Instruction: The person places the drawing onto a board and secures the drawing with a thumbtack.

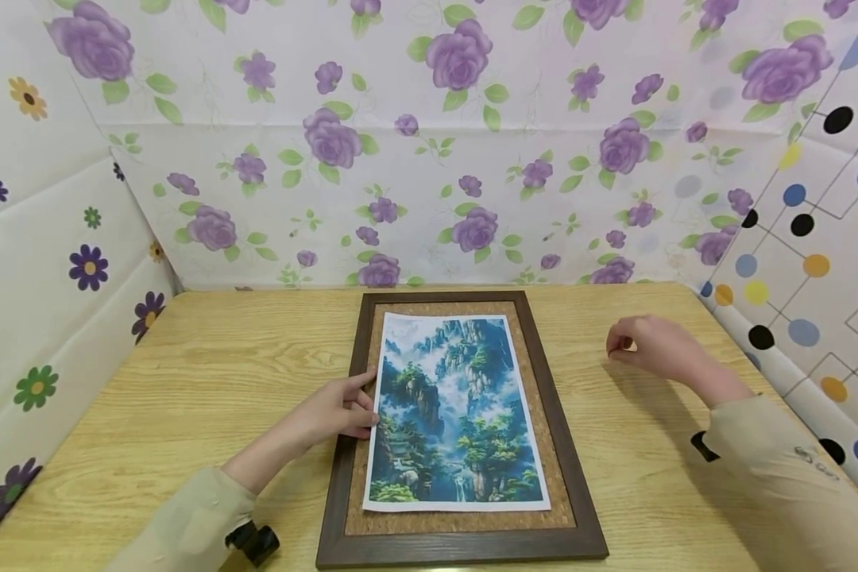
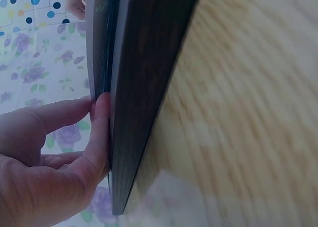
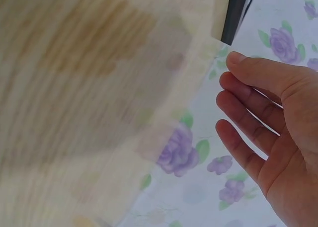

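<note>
A printed landscape picture (image 1: 450,405) of misty blue-green mountains lies over the cork board (image 1: 465,522) inside a dark brown wooden frame (image 1: 465,548). At the picture's left edge, my left hand (image 1: 336,409) pinches the paper between thumb and fingers, right beside the frame's left side. The left wrist view shows the fingertips (image 2: 102,103) of that hand at the sheet's edge, close against the dark frame (image 2: 144,63). Over the table to the right of the frame, my right hand (image 1: 654,345) hovers with loosely bent fingers and holds nothing. Its fingers (image 3: 248,108) are apart in the right wrist view.
The frame lies on a light wood-grain table (image 1: 222,357). Behind it rises a cloth wall (image 1: 415,191) with purple roses. A flower-patterned wall (image 1: 43,238) stands at left, a dotted wall (image 1: 829,238) at right.
</note>
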A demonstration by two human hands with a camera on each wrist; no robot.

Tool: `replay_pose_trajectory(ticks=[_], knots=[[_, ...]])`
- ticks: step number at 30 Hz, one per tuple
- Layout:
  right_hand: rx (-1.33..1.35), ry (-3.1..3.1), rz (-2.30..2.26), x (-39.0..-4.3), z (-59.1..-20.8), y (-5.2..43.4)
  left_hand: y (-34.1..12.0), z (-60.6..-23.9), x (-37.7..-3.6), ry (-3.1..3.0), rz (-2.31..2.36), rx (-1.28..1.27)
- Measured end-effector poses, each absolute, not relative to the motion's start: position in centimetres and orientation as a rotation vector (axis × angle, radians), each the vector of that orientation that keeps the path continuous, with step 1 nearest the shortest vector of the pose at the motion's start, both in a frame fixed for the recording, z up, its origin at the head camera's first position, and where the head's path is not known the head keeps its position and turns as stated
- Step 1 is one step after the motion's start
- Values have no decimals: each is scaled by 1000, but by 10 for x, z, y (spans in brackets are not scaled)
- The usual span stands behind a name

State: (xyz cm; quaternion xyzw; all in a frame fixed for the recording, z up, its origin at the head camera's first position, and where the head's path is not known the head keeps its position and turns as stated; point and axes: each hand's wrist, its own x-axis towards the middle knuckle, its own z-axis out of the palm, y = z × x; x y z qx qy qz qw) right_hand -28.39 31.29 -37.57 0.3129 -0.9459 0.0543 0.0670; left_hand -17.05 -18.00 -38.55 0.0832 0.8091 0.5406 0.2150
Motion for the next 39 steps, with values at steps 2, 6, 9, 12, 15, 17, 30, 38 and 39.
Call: replay_pose_trajectory(ticks=[2, 6, 9, 12, 15, 17, 30, 38, 39], knots=[[945, -2845, 159, -285, -373, 311, -179, -385, -171, 2244, 1500, 218], [960, -2855, 176, -286, -366, 306, -179, -386, -172, 2245, 1501, 200], [972, -2863, 192, -288, -360, 300, -179, -386, -173, 2248, 1501, 193], [973, -2872, 202, -291, -354, 293, -178, -386, -173, 2253, 1500, 187], [978, -2873, 215, -294, -350, 287, -178, -385, -173, 2255, 1494, 182], [990, -2864, 220, -297, -347, 282, -177, -385, -173, 2256, 1491, 185], [1058, -2795, 195, -312, -337, 249, -176, -384, -173, 2274, 1455, 208], [1113, -2789, 269, -323, -328, 232, -175, -383, -171, 2281, 1435, 184], [1120, -2783, 271, -324, -328, 230, -175, -382, -171, 2282, 1431, 185]])
